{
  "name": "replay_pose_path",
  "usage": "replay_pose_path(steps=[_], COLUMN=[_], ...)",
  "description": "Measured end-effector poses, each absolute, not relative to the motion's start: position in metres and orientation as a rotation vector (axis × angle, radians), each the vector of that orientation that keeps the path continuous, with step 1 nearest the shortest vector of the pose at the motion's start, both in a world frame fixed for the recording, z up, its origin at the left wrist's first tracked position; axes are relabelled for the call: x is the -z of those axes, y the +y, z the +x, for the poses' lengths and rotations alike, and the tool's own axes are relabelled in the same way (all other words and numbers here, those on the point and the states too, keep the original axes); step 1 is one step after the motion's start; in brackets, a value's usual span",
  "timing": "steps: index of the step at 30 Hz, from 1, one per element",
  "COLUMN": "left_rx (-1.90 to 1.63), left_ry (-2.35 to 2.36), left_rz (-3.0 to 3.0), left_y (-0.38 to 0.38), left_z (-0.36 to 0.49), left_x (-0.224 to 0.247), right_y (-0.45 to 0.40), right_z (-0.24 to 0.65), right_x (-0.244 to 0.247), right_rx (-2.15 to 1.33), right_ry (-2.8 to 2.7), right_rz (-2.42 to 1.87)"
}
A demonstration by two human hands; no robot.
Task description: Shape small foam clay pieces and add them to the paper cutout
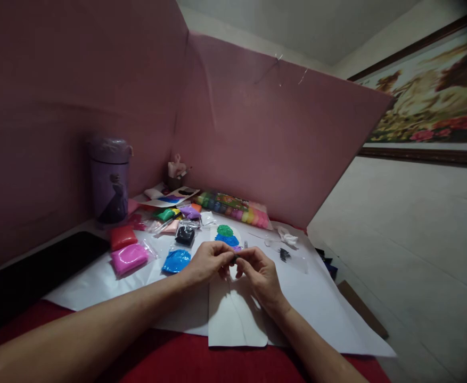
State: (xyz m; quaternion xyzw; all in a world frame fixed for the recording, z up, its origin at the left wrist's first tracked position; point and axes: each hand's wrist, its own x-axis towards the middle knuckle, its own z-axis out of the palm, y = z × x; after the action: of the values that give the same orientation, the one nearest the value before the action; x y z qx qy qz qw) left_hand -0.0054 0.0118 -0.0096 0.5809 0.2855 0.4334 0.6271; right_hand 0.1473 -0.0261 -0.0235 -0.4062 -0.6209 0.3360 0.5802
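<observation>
My left hand [211, 261] and my right hand [260, 270] meet at their fingertips over a white sheet [237, 324]. Both are closed in a pinch on a small dark piece of modelling clay [234, 260], mostly covered by the fingers. Just beyond them, green clay [224, 230] and blue clay [227, 240] lie flattened on the sheet, with a bit of purple clay [237, 248] partly hidden behind the fingers. A fork-like tool [246, 245] shows behind my right hand. Black clay scraps [285, 255] lie to the right.
Bagged clay in blue [176, 261], black [185, 234], pink [129, 258] and red [122, 238] lies to the left. A purple tumbler [109, 186] stands behind them. A long pack of coloured clay [233, 208] rests against the pink partition [257, 133]. Crumpled white plastic [288, 235] sits back right.
</observation>
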Motion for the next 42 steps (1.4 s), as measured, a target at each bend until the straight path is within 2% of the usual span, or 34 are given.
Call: replay_pose_path(steps=[10,19,28,34,42], left_rx=[-1.027,-1.158,-0.977,-1.047,-0.951], left_ry=[0.710,0.772,0.656,0.692,0.654], left_rz=[1.454,1.254,1.362,1.354,1.342], left_y=[0.0096,0.0116,0.0065,0.0061,0.0040], left_z=[-0.0039,-0.0077,-0.0054,-0.0055,-0.0076], left_x=[0.0062,0.0054,0.0064,0.0029,0.0031], right_y=[-0.0266,-0.0234,-0.0242,-0.0286,-0.0223], right_z=[0.1456,0.1459,0.1491,0.1457,0.1483], right_x=[0.0221,0.0228,0.0256,0.0254,0.0318], right_rx=[-0.797,-0.716,-0.768,-0.784,-0.839], right_ry=[-1.438,-1.260,-1.335,-1.379,-1.403], right_rz=[-0.916,-0.984,-0.930,-0.939,-0.908])
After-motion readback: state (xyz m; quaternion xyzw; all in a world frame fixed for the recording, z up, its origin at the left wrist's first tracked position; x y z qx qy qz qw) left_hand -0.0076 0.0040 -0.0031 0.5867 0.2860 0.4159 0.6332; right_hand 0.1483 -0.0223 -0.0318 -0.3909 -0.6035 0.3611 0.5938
